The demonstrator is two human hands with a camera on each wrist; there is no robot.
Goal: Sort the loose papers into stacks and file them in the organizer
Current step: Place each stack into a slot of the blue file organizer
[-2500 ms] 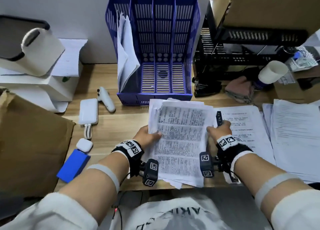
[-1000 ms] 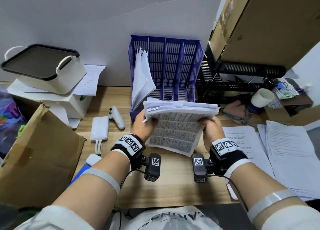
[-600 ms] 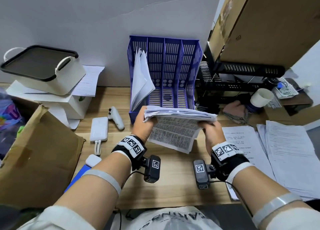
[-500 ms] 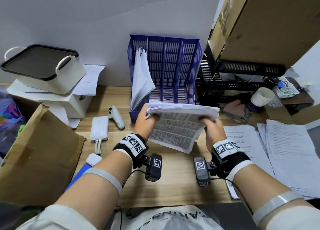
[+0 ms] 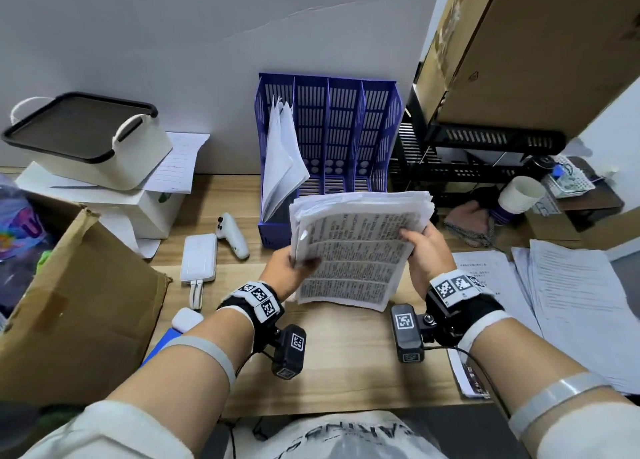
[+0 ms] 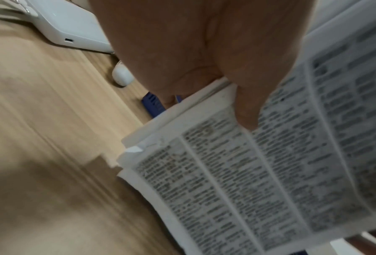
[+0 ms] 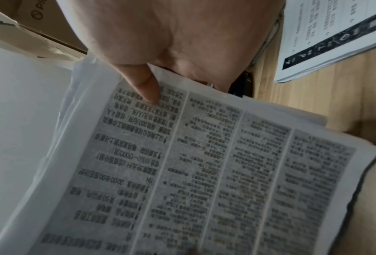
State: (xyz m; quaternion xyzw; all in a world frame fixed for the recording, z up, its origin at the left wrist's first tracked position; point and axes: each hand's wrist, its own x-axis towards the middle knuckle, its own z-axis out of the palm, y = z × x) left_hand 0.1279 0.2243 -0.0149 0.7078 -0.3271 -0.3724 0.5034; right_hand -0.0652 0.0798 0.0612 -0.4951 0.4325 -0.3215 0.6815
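I hold a thick stack of printed papers (image 5: 353,251) upright above the desk, just in front of the blue organizer (image 5: 343,126). My left hand (image 5: 287,268) grips its left edge, thumb on the printed face (image 6: 246,110). My right hand (image 5: 420,247) grips the right edge, thumb on the top sheet (image 7: 145,86). The stack's printed columns fill both wrist views (image 6: 270,172) (image 7: 204,172). The organizer's leftmost slot holds a sheaf of white sheets (image 5: 280,161); its other slots look bare. More loose papers (image 5: 571,303) lie flat on the desk at the right.
A cardboard box (image 5: 69,303) stands at the left, with a white basket (image 5: 90,140) on white boxes behind it. A power bank (image 5: 199,258), a white controller (image 5: 233,235) and an earbud case (image 5: 187,318) lie left of centre. A black rack (image 5: 478,154) and paper cup (image 5: 519,195) stand right.
Over the earlier frames both hands lifted the stack off the desk and stood it on edge near the organizer. In the last half second it tilted slightly left and rose a little.
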